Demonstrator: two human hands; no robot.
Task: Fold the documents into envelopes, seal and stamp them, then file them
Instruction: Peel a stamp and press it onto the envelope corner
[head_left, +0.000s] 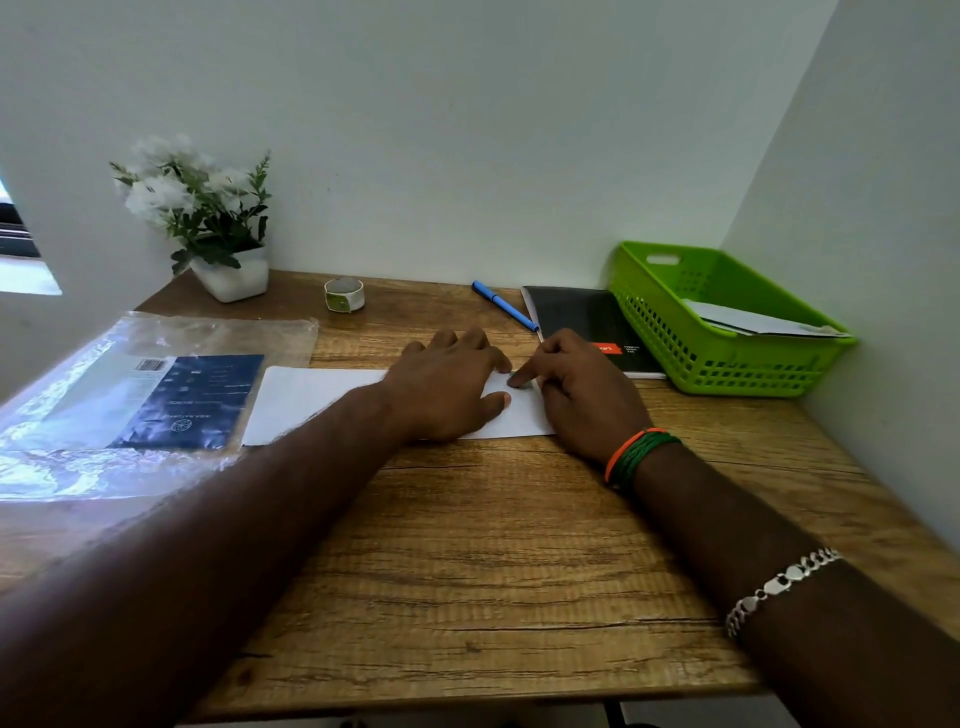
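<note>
- Lying flat at the middle of the worktop (519, 571): white envelope (306, 400), thin, light, easily creased and prone to sliding.
- Pressing down on it with fingers spread flat: left hand (447, 387).
- Pressing one extended finger near its 3 o'clock end, other fingers curled, gripping nothing: right hand (582, 395).
- Waiting at 2 o'clock with papers inside: green basket (727, 364).
- Best lifting by an edge, pinching lightly.

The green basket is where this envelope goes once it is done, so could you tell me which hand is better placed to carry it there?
Probably the right hand: it rests at the envelope's right end, nearer the green basket; the left hand lies farther away.
</note>
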